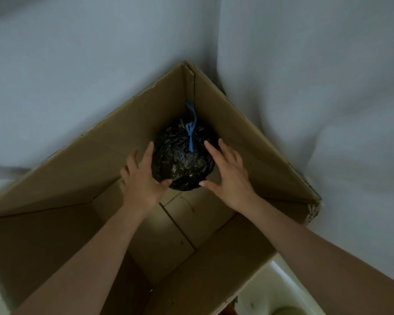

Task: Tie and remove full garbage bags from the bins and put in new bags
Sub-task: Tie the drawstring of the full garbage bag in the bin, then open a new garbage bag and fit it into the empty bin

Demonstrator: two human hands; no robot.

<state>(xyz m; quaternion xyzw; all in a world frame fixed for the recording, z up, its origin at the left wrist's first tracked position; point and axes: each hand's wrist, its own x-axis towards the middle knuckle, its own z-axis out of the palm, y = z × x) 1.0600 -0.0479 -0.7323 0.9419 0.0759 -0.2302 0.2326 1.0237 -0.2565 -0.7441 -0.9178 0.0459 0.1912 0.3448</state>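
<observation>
- Head view: a black garbage bag (183,159), already tied shut with a blue drawstring (190,133), is seen lying in the far corner of a large cardboard box (114,142).
- The box is set into the corner of a pale wall (77,64); its floor flaps are visible below the bag.
- The left hand (141,178) is held wide beside the left of the bag, fingers straight, with the thumb tip touching or nearly touching the plastic; nothing is gripped.
- The right hand (229,176) is likewise spread on the right side, thumb pointed at the bag's lower edge; whether contact is made cannot be told.
- The bag is judged soft and crinkly, its thin plastic likely slippery and easily torn if pinched hard against the contents.
- From its small, rounded bulk it is judged fairly light, though the weight cannot be confirmed.
- The firmest hold is judged to be the knotted drawstring at the top, where the plastic is gathered; alternatively the bag may be cupped from both sides.
- At the lower right, outside the box, part of a white container (280,289) is seen.
</observation>
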